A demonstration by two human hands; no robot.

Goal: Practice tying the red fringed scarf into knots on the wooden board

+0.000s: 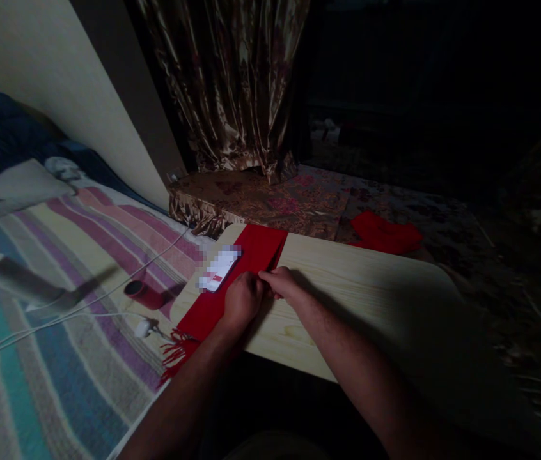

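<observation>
A red fringed scarf lies folded lengthwise across the left part of a pale wooden table. Its fringe hangs over the near left corner. My left hand is closed at the scarf's right edge, knuckles up. Touching it from the right, my right hand is closed too, with thumb and fingers pinching at the same edge. The exact bit of cloth between the fingers is mostly hidden. Just left of my left hand, a phone with a lit screen rests partly on the scarf.
On the left is a bed with a striped blanket, holding a red cylinder, a white lamp-like object and white cables. Another red cloth lies beyond the table's far edge. A shiny curtain hangs behind; the right side is dark.
</observation>
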